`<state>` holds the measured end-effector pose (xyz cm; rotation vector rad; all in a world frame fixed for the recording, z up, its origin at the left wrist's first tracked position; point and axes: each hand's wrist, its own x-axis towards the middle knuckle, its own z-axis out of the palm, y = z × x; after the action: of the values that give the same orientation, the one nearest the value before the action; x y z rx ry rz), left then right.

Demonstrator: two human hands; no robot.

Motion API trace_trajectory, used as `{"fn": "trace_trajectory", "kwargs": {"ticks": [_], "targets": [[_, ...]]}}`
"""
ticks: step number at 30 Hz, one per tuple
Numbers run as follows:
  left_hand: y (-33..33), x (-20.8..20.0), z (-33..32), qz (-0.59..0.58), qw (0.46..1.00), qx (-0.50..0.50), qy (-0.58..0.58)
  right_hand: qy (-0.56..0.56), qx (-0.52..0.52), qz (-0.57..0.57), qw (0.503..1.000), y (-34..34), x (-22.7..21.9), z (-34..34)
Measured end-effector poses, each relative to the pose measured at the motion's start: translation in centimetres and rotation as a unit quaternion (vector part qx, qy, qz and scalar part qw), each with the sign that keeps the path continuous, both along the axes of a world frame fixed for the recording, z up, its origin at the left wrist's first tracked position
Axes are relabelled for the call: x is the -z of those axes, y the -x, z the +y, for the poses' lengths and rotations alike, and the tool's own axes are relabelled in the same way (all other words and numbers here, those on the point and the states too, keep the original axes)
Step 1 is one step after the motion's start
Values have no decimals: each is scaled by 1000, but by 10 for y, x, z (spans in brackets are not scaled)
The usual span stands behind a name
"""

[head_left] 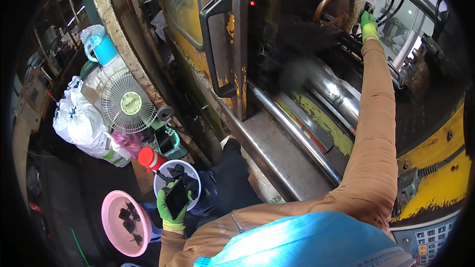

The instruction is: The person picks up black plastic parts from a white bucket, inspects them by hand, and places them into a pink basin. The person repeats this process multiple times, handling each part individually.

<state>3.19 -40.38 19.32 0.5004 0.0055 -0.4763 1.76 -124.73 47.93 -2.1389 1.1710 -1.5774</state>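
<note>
My left hand (173,218), in a green glove, grips a flat black rectangular piece (176,200) over a white bucket (197,173). More dark pieces (177,170) lie in that bucket. Far up to the right, my right hand (368,24), also green-gloved, reaches inside the large machine. It is beside a brown handwheel (335,9) and close to some black hoses (394,2). Its fingers are too small and partly hidden to make out whether they hold anything.
A pink basin (110,227) with several black pieces stands at lower left. Behind the bucket are a red-lidded jug (151,158), a fan (128,101) and white bags (79,118). A machine door with a black handle (210,49) and shiny metal bars (297,131) lie ahead.
</note>
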Motion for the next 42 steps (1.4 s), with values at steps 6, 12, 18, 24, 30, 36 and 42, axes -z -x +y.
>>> {"fn": "trace_trajectory", "kwargs": {"ticks": [6, 12, 18, 24, 30, 36, 42], "targets": [[-9, -5, -29, -1, 996, 72, 43, 46, 75, 101, 991, 3, -12, -6], [-14, -2, -35, -33, 997, 61, -24, 12, 148, 213, 966, 6, -31, 2], [-9, -3, -15, -68, 996, 44, -29, 80, 260, 200, 941, 12, -17, 12], [-6, -16, -4, -104, 991, 81, 22, 323, 184, -73, 926, 33, -30, 94], [-10, -65, -33, -169, 972, 149, 68, 582, -71, -11, 810, 42, -68, 306], [-5, -99, -34, -190, 938, 226, 181, 689, -357, 255, 577, 6, 1, 535], [17, -52, 17, -55, 957, 169, 228, 663, -604, 206, 391, -16, 89, 654]]}}
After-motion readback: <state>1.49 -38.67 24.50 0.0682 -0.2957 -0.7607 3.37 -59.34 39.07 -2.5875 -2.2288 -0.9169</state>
